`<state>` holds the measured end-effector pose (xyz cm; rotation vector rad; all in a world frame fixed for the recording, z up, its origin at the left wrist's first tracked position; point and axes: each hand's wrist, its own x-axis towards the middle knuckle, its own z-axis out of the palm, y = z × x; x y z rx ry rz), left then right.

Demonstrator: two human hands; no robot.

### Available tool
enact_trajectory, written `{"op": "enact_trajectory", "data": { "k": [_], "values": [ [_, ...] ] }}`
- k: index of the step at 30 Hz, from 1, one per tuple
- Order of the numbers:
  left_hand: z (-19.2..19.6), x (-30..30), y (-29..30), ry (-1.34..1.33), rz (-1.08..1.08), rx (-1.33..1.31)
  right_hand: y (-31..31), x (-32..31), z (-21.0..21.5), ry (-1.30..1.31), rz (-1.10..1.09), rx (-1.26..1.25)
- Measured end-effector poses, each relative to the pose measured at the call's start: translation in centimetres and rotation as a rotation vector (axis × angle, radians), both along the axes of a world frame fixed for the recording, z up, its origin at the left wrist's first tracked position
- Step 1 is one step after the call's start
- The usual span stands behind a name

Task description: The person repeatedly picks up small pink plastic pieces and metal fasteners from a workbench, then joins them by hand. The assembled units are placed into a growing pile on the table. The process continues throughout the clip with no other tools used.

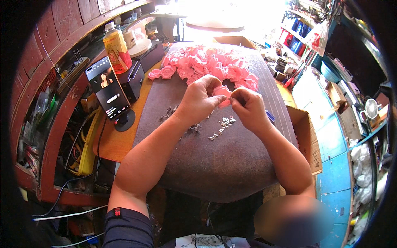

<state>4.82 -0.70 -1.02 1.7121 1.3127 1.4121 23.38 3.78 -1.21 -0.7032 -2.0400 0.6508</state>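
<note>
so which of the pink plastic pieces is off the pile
The pink piece pinched between the left hand and the right hand; it is held above the grey mat, while the rest lie heaped in the pink pile behind.

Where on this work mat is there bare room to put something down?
The near half of the dark grey mat, between the forearms, is bare. Crowded: the pink plastic piece pile at the far end, small metal bits under both hands.

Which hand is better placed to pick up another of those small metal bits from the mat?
Probably the right hand: it hovers just above the small metal pieces, while the left hand grips the pink plastic part.
</note>
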Motion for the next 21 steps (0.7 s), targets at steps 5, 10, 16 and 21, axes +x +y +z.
{"op": "enact_trajectory", "data": {
  "k": [5, 10, 16, 21],
  "values": [
    [0.14, 0.15, -0.21, -0.016, 0.018, 0.03, -0.42, -0.11, 0.34, -0.046, -0.033, 0.043],
    [0.33, 0.36, -0.4, -0.014, 0.018, 0.011, -0.28, -0.05, 0.17, -0.07, -0.063, 0.062],
    [0.21, 0.44, -0.43, -0.01, 0.007, 0.023, -0.35, -0.16, 0.08, -0.083, -0.074, 0.063],
    [0.12, 0.45, -0.4, 0.012, -0.012, 0.033, -0.01, 0.0, -0.28, -0.17, -0.08, 0.195]
  ]
}}
